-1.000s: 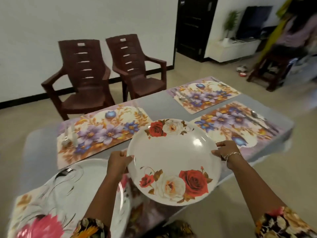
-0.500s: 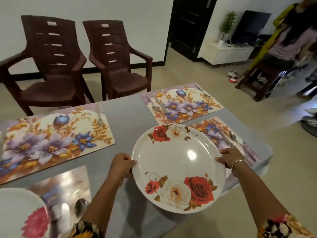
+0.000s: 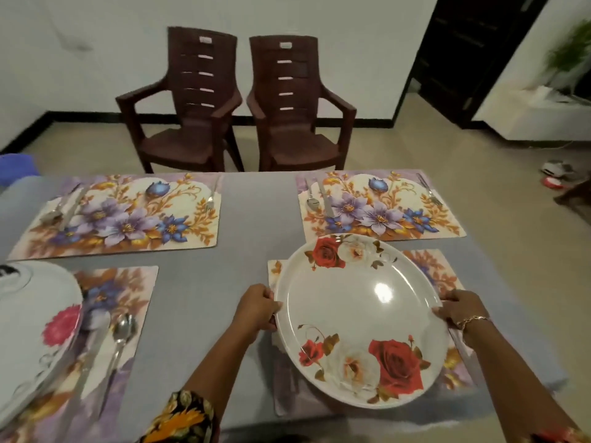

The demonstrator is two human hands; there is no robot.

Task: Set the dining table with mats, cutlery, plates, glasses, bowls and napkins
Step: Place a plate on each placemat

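Hands: both busy. The left hand (image 3: 259,306) grips the left rim of the rose plate (image 3: 361,318) and the right hand (image 3: 460,306) grips the right rim, fingers curled over the edge on each side.
Plate: sits between the two hands at the near right of the desk (image 3: 252,219), a bit tilted I think. Can't tell if the bottom is touching anything yet.
Mat below: the near right mat (image 3: 430,270) is right underneath, poking out past the plate's left edge and at the far right corner.
What the drop turns on: target is straight down, not off to either side. Neither hand is nearer, so I'd guess it's an even two-handed lower. The plate hides most of that mat, so any cutlery there is hard to make out. Might be worth watching the rim.
Next setting over: the near left mat (image 3: 128,282) already has a second plate (image 3: 35,314) on it and a spoon (image 3: 123,327) just beside it.
Further back: the far left mat (image 3: 121,215) and far right mat (image 3: 380,206) both have cutlery at their edges, no plates.
Way back: two brown chairs (image 3: 198,100) by the wall.
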